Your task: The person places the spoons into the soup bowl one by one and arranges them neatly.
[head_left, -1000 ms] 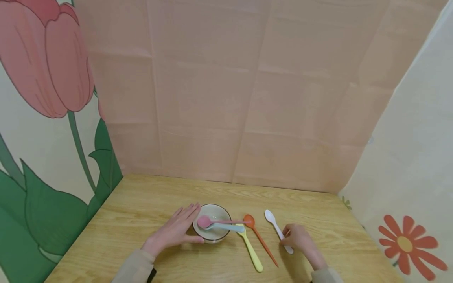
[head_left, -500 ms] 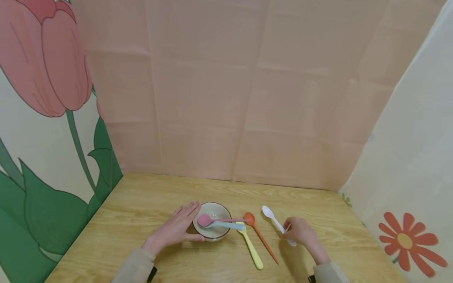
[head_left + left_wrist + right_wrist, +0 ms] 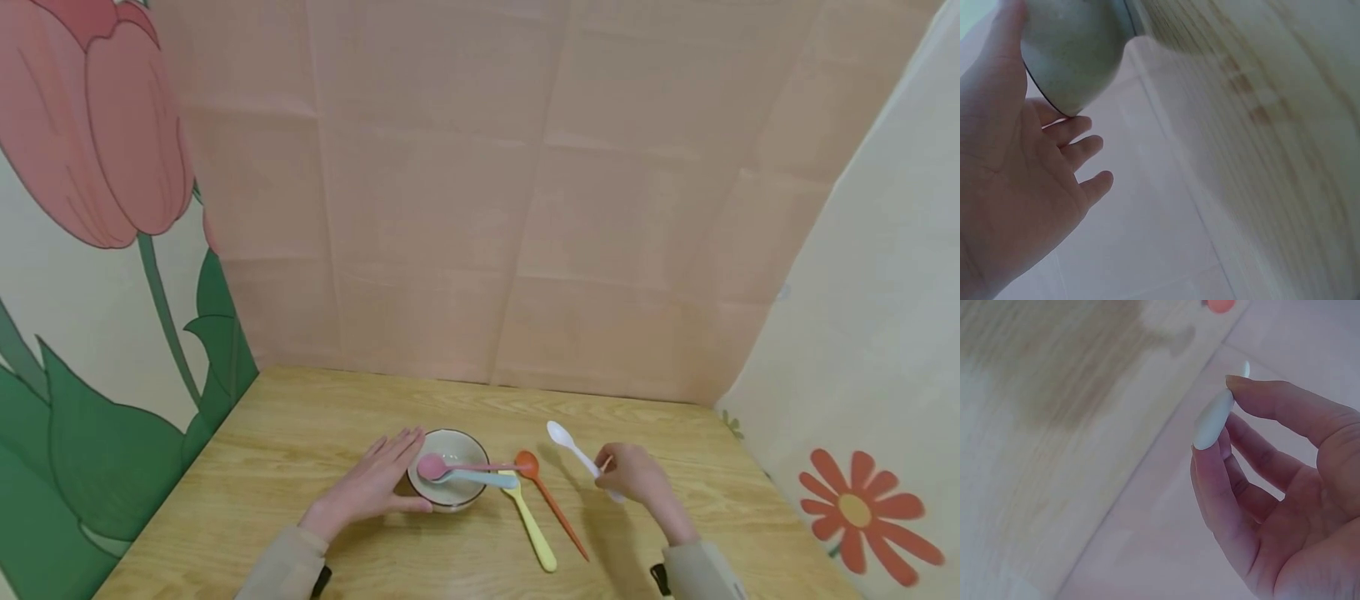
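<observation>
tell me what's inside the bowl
The bowl holds the heads of a pink spoon and a light blue spoon; both handles extend past its rim. The pink head covers much of the blue one; the bowl's floor beneath them cannot be seen.

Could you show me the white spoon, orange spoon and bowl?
White spoon point(image 3: 584, 459), head view, on its handle.
Orange spoon point(image 3: 554, 506), head view, on its handle.
Bowl point(image 3: 459, 444), head view, on its inner wall.

Lifted off the counter, where it lay a second ago, a white spoon has edged up and left in the lower right of the frame, its shadow now parted from it, as a person's right-hand grip rises with it.
</observation>
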`<act>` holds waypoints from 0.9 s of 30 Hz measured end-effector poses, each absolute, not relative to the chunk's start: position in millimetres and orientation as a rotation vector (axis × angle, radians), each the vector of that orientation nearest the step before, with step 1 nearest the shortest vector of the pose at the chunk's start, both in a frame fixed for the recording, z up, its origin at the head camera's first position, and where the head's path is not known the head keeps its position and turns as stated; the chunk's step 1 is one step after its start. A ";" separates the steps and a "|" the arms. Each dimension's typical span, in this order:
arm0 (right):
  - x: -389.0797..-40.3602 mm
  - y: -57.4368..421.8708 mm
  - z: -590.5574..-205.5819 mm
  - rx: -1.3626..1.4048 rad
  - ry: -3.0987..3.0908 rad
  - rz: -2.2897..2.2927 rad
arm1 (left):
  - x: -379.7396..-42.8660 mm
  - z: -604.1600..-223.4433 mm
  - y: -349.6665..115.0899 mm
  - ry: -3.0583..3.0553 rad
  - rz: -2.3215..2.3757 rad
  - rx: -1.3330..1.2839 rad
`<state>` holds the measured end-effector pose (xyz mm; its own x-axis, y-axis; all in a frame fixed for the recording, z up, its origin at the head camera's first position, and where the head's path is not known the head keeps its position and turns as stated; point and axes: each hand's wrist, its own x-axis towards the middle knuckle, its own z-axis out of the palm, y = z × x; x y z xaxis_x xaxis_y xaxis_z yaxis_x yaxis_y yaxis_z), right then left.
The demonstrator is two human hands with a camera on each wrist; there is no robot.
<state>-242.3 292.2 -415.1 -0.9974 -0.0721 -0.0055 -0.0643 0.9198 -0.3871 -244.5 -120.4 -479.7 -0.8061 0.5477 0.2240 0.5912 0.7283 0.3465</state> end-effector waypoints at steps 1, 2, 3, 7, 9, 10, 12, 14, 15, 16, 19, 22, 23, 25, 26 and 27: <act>-242.7 291.6 -413.3 -0.117 3.061 -0.608 | -244.3 -479.8 -120.5 -2.821 -0.623 -0.931; -242.9 291.0 -411.5 -0.126 3.064 -0.601 | -244.2 -479.9 -120.6 -2.821 -0.620 -0.930; -243.1 290.5 -409.7 -0.129 3.065 -0.598 | -244.2 -480.0 -120.6 -2.820 -0.617 -0.931; -244.4 288.7 -404.8 -0.162 3.071 -0.575 | -243.7 -480.5 -121.0 -2.826 -0.601 -0.930; -245.3 287.6 -402.6 -0.186 3.077 -0.573 | -243.4 -480.8 -121.2 -2.827 -0.597 -0.931; -245.8 286.9 -401.5 -0.198 3.078 -0.571 | -243.3 -481.0 -121.3 -2.827 -0.598 -0.932; -246.8 285.3 -399.5 -0.214 3.083 -0.563 | -243.2 -481.5 -121.6 -2.823 -0.603 -0.935; -247.8 283.3 -396.9 -0.227 3.086 -0.558 | -243.1 -481.7 -121.8 -2.820 -0.609 -0.935; -248.3 282.2 -395.6 -0.231 3.086 -0.551 | -243.2 -481.8 -121.9 -2.819 -0.610 -0.933; -248.6 281.0 -394.0 -0.233 3.083 -0.545 | -243.3 -481.8 -121.8 -2.818 -0.611 -0.932; -249.7 276.9 -388.7 -0.251 3.085 -0.527 | -243.5 -481.6 -121.6 -2.819 -0.611 -0.928; -250.6 272.8 -383.3 -0.276 3.086 -0.514 | -243.7 -480.9 -121.2 -2.819 -0.618 -0.929; -250.9 271.5 -381.8 -0.288 3.086 -0.513 | -243.6 -480.7 -121.2 -2.818 -0.621 -0.930; -251.3 268.8 -378.9 -0.299 3.086 -0.509 | -243.8 -480.3 -120.9 -2.815 -0.619 -0.933; -251.6 267.4 -377.8 -0.302 3.086 -0.513 | -243.9 -480.1 -120.9 -2.812 -0.618 -0.936; -251.7 265.9 -376.6 -0.308 3.087 -0.513 | -244.0 -480.1 -120.8 -2.810 -0.613 -0.939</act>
